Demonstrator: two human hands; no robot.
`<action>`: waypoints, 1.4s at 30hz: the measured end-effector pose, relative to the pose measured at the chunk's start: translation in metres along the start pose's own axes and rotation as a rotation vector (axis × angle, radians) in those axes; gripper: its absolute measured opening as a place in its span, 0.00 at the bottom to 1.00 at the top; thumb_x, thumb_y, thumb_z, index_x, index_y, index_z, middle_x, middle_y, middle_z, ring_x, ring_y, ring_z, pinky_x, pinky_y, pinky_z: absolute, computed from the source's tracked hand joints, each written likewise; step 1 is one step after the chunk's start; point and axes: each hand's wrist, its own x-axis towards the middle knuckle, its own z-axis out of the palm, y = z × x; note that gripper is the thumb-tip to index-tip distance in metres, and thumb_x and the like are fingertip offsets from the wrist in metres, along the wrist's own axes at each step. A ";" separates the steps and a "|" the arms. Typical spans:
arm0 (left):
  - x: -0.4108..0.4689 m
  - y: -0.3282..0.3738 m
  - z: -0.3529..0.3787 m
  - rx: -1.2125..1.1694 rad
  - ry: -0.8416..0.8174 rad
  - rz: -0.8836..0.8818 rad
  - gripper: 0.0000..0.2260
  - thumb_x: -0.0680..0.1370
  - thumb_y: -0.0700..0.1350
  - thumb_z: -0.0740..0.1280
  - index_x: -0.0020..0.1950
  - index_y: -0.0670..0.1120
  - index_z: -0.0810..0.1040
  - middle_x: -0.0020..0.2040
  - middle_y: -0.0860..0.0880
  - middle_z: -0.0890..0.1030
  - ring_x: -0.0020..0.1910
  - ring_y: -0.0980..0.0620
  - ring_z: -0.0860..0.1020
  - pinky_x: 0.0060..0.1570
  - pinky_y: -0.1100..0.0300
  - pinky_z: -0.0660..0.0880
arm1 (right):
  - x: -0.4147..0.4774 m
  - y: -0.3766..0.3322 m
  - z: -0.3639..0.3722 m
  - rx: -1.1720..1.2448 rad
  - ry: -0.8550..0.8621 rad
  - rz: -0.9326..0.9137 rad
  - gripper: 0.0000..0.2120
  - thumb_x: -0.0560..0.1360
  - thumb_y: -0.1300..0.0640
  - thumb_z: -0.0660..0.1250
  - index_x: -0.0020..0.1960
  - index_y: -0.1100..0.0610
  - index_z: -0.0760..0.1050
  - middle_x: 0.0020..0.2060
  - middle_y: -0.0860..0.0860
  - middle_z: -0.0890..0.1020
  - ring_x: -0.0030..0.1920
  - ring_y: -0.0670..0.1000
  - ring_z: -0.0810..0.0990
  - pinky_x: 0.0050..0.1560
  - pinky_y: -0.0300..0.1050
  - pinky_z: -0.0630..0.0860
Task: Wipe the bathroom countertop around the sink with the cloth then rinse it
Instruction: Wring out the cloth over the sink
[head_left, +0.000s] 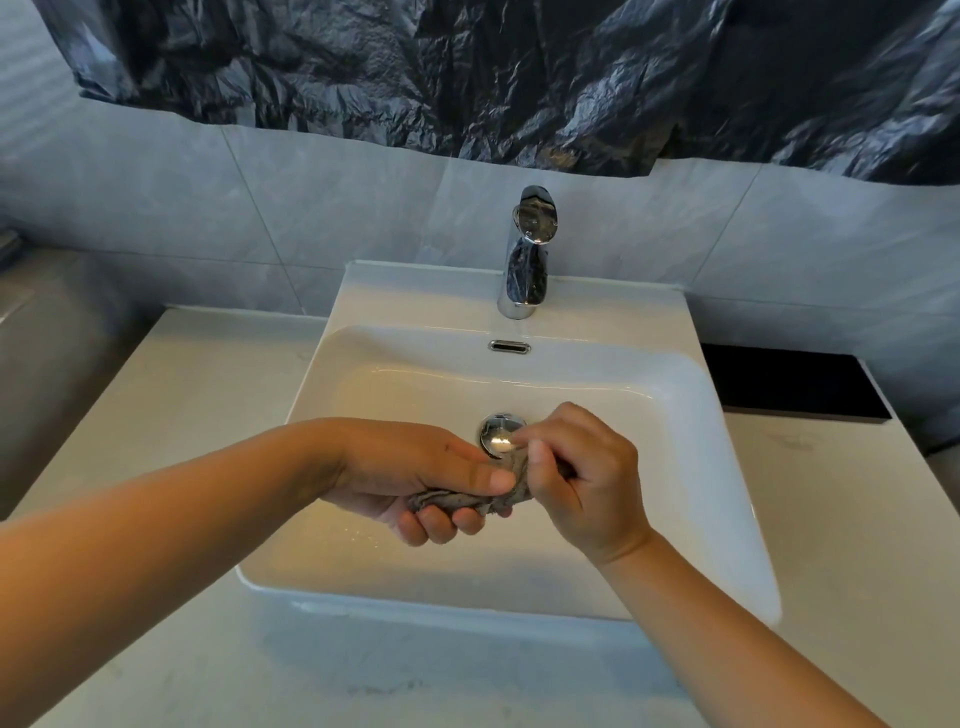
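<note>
The cloth (470, 500), grey and bunched into a tight rope, is held over the basin of the white sink (691, 395), just in front of the chrome drain plug (498, 434). Only the head view is given, and everything below is read from it.

The left hand (415, 483) is curled around one end of the cloth, with the thumb laid along the top and the fingers (441, 522) wrapped beneath. The right hand (582, 483) is clenched on the other end, knuckles turned up, so that the fabric is gripped between the two fists and appears twisted, as in wringing. Neither hand is spread; both are closed on the cloth.

The faucet (527, 254) is seen at the back of the sink, with the overflow slot (509, 346) below it. A thin pale streak may be made out under the spout, but whether water is running cannot be told. A few droplets are visible on the basin floor near the left hand.

The countertop (171, 395) on both sides of the sink looks bare and without obvious dirt, though wetness cannot be judged from this view. A dark plastic sheet (467, 73) is hung over the wall above, and a black mat-like object (795, 384) lies to the right.

As a judgement, the wiping seems finished and the rinse is in hand or nearly ended; squeezing out the cloth is probably what remains.
</note>
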 end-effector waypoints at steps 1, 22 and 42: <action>-0.001 0.001 0.002 0.043 0.036 0.006 0.14 0.78 0.52 0.64 0.55 0.43 0.71 0.36 0.50 0.70 0.30 0.57 0.64 0.27 0.68 0.65 | 0.001 0.002 -0.001 -0.010 -0.025 -0.007 0.19 0.78 0.55 0.57 0.37 0.62 0.80 0.31 0.51 0.77 0.33 0.45 0.73 0.33 0.33 0.70; 0.032 -0.011 -0.002 1.654 0.743 0.160 0.13 0.81 0.54 0.57 0.60 0.47 0.68 0.47 0.47 0.78 0.36 0.50 0.70 0.38 0.59 0.65 | 0.005 0.003 0.017 0.301 -0.524 1.074 0.20 0.78 0.55 0.51 0.28 0.56 0.63 0.21 0.48 0.65 0.23 0.47 0.61 0.26 0.36 0.58; 0.005 -0.015 0.004 -0.011 0.146 0.066 0.17 0.76 0.52 0.65 0.57 0.42 0.75 0.42 0.47 0.77 0.36 0.53 0.73 0.34 0.64 0.73 | -0.035 -0.004 -0.023 0.032 -0.134 0.121 0.21 0.80 0.47 0.54 0.70 0.54 0.63 0.67 0.48 0.69 0.68 0.43 0.67 0.62 0.32 0.68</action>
